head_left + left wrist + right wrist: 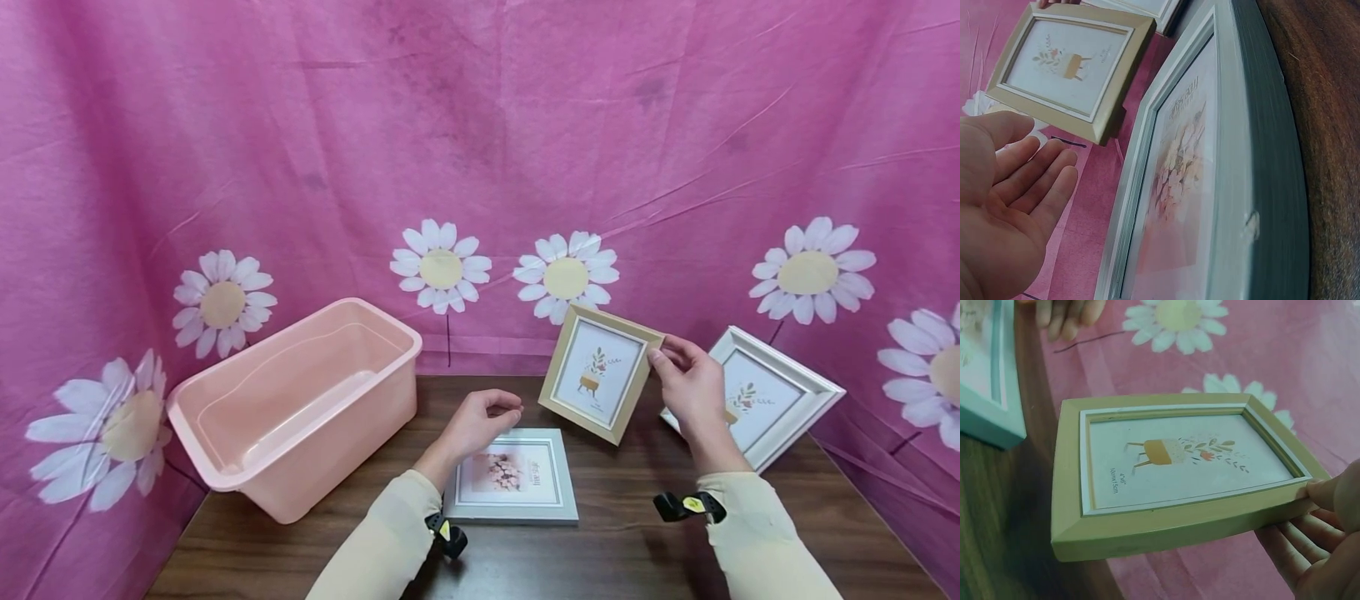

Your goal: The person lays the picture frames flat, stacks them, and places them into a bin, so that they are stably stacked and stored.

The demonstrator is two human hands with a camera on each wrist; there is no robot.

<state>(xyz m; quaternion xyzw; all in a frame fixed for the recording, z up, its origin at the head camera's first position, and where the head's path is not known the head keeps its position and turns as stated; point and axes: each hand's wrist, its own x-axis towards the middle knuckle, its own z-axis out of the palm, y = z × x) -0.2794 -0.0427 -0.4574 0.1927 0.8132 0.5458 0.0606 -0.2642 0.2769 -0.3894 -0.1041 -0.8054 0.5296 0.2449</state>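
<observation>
My right hand (692, 387) pinches a tan picture frame (551, 379) by its upper right edge, thumb on the front and fingers behind. The frame is tilted, and its print of a plant in a pot on legs faces me. My left hand (480, 422), palm up with loosely curved fingers in the left wrist view, holds nothing. It is over the far left corner of a pale grey-green picture frame (517, 515) lying face up on the table. Behind my right hand a white picture frame (823, 392) leans at an angle, partly hidden by the hand.
A pink plastic bin (330, 450) stands at the left of the dark wooden table (600, 558). A pink cloth (480, 125) printed with daisies hangs behind and at both sides. Each wrist wears a black strap (450, 537).
</observation>
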